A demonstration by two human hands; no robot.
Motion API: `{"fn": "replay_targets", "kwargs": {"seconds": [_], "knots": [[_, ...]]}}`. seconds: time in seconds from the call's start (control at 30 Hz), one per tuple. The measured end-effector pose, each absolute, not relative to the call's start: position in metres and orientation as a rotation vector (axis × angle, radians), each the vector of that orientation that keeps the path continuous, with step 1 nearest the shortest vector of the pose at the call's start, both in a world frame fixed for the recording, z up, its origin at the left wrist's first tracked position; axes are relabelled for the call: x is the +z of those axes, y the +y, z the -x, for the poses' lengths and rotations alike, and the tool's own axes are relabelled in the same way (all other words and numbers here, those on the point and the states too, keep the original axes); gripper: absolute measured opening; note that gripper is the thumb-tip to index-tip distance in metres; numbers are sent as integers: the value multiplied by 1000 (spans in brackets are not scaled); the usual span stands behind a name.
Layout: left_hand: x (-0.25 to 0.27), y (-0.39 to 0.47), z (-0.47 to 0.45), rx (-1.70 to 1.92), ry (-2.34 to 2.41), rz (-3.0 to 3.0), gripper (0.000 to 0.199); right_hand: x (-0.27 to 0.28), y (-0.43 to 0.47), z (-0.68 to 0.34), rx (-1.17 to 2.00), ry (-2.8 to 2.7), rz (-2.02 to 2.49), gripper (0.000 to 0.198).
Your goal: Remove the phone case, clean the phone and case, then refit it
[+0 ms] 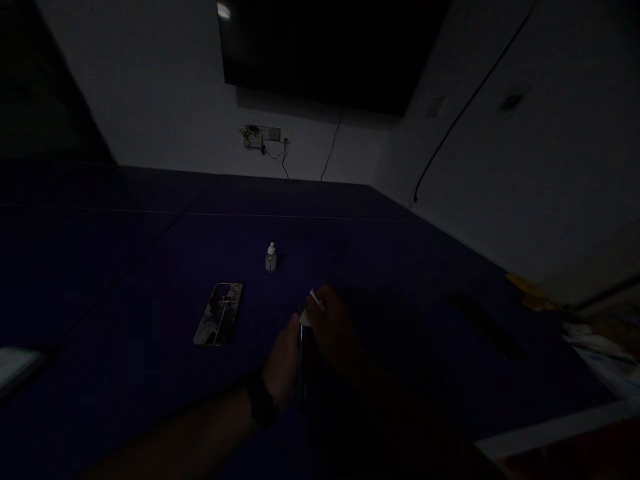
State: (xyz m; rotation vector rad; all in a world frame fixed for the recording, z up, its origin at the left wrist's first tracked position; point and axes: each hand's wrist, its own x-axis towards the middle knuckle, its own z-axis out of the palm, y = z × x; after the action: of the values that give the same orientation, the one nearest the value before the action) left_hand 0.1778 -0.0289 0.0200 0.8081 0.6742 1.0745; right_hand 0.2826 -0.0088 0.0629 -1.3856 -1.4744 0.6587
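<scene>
Left hand (283,367): wrapped round a slim dark flat device (301,373), long axis running forward!
Right hand (334,327): pinching a thin white sheet (305,321) at its far end!

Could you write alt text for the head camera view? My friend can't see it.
A person's left hand holds a slim dark object edge-on, while the right hand pinches white cloth or paper at its far end, in dim light. Nearby, on a blue surface, a bottle stands and a patterned phone case lies.
</scene>
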Motion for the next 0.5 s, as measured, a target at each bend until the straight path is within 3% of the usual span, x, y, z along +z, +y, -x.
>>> {"fn": "replay_targets", "kwargs": {"seconds": [0.5], "knots": [[20, -30, -173, 1079, 696, -610, 65, 43, -49, -269, 632, -1705, 1519, 10]]}}
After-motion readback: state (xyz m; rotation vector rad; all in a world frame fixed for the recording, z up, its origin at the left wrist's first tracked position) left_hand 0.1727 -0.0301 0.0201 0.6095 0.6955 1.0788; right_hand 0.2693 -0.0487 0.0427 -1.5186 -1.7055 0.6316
